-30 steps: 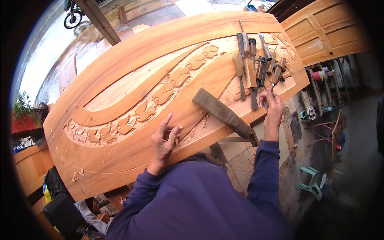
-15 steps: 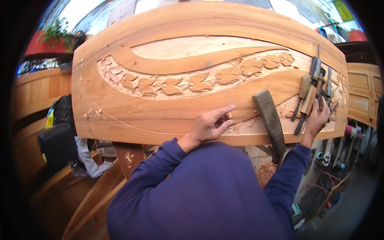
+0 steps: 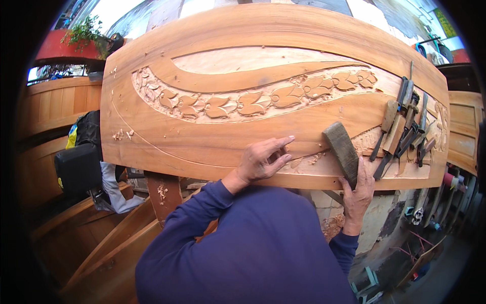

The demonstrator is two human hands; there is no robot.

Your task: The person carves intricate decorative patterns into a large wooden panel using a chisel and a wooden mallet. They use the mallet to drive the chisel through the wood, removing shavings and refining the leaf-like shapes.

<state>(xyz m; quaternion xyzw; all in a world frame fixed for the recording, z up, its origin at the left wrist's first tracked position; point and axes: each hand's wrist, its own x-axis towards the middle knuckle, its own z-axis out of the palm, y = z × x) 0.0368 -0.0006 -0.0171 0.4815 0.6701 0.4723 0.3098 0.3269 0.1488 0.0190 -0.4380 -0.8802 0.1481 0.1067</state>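
A large wooden panel [image 3: 212, 147] lies before me, with a carved band of tulip-like flowers [image 3: 253, 103] across it. My left hand [image 3: 263, 161] rests at the panel's near edge, thumb and forefinger apart and the other fingers curled, with nothing visible in it. My right hand [image 3: 358, 195] is around the near end of a worn, dark wooden mallet-like block [image 3: 340, 148], its thumb on the left side and its fingers on the right. To the right of the block lies a loose bunch of wood-handled chisels [image 3: 394, 134].
Wood shavings [image 3: 119, 135] are scattered on the panel. A black padded seat [image 3: 78, 169] stands at the left, near other wooden panels [image 3: 61, 104]. A red planter [image 3: 61, 48] is at the far left. Tools and clutter [image 3: 420, 215] stand below the right edge.
My right hand has left the chisels and moved left and nearer, onto the end of the wooden block. The left hand keeps nearly the same pose. The view has shifted slightly.
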